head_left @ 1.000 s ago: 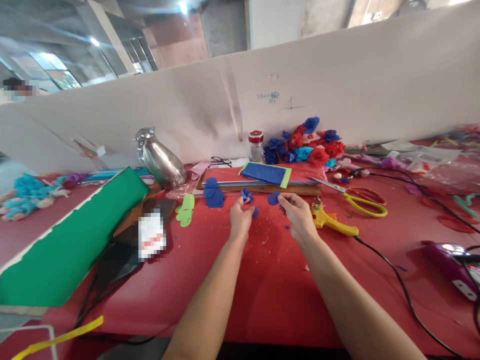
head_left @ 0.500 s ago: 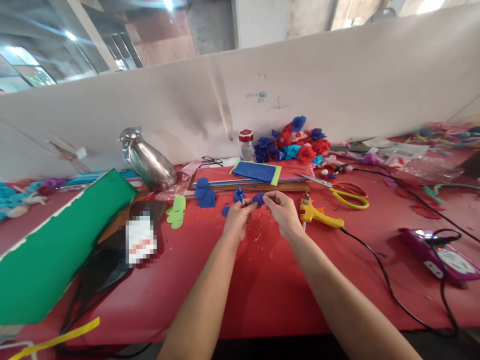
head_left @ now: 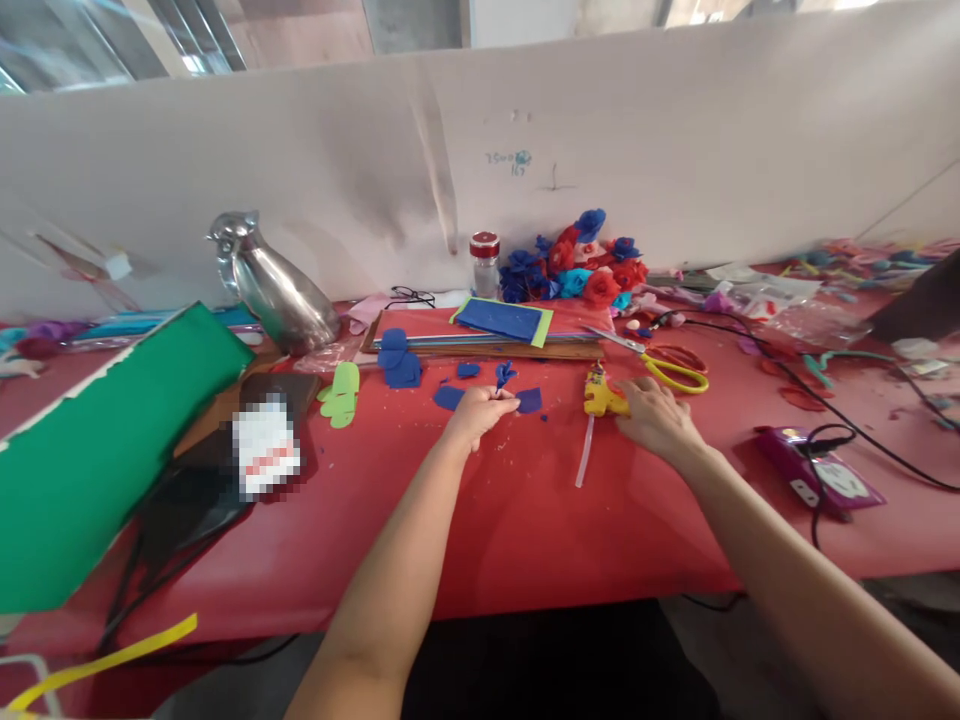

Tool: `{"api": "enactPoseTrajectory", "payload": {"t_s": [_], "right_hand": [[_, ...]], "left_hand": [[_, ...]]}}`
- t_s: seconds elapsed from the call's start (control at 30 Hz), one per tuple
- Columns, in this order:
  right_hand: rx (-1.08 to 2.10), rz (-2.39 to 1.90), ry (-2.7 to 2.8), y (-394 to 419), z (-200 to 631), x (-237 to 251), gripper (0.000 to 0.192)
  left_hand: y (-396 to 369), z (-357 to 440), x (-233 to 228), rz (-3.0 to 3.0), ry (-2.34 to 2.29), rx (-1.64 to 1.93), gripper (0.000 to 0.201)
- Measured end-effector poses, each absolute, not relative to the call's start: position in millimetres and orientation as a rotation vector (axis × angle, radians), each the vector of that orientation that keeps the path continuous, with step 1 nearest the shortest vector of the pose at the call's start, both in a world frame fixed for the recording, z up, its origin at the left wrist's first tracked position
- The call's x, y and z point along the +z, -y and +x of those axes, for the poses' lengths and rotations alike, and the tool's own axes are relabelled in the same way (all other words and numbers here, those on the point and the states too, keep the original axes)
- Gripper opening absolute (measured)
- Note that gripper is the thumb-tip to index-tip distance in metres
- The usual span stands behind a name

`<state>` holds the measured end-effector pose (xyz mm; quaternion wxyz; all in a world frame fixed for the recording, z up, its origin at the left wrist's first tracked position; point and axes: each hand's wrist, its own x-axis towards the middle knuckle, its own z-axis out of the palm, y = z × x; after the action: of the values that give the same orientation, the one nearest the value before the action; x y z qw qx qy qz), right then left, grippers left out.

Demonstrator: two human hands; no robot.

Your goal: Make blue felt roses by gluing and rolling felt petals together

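On the red bench [head_left: 525, 540], a yellow glue gun [head_left: 598, 392] is laid with its nozzle pointed away from the person, and a clear stick [head_left: 585, 455] is seen jutting from its near end. The handle is covered by the right hand [head_left: 660, 415], whose fingers are spread and bent over it; whether they are closed around it cannot be told. To the left of the glue gun, a small blue paper flower [head_left: 505, 375] is held upright by the left hand [head_left: 476, 415], its base pinched between fingers that are nearly together. A blue petal [head_left: 529, 401] is seen at those fingertips, between the flower and the glue gun; whether it is gripped or is lying loose cannot be told. Farther left of the glue gun, blue cut pieces [head_left: 401, 365] are piled, and green cut pieces [head_left: 345, 390] are laid beyond them. Scissors [head_left: 651, 358] are placed just behind the glue gun to its right, and a stack of sheets [head_left: 420, 322] is set behind it to the left. Beyond the glue gun, finished paper flowers [head_left: 577, 270] are heaped beside a red-lidded jar [head_left: 486, 265]. A purple socket block [head_left: 840, 480] is placed well to its right.
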<state>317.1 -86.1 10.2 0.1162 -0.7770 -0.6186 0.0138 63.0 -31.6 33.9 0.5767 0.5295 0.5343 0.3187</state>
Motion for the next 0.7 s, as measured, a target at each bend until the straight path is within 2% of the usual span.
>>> {"api": "enactPoseTrajectory", "payload": {"t_s": [0.2,0.33,0.37,0.53,0.7], "right_hand": [[0.099,-2.106,1.923,79,318,12,0.033],[0.196,-1.969,1.770,90,321,19,0.009],[0.250,-1.952,1.738,95,319,22,0.009],[0.789,-1.790,1.635,122,298,40,0.039],[0.928,-1.652,1.621,122,276,41,0.041]], "left_hand": [[32,64,28,1.464,-1.414,0.684,0.018],[28,64,22,1.536,-1.481,0.673,0.021],[28,64,20,1.538,-1.490,0.668,0.022],[24,63,17,1.561,-1.535,0.627,0.022],[24,63,18,1.586,-1.540,0.598,0.022]]}}
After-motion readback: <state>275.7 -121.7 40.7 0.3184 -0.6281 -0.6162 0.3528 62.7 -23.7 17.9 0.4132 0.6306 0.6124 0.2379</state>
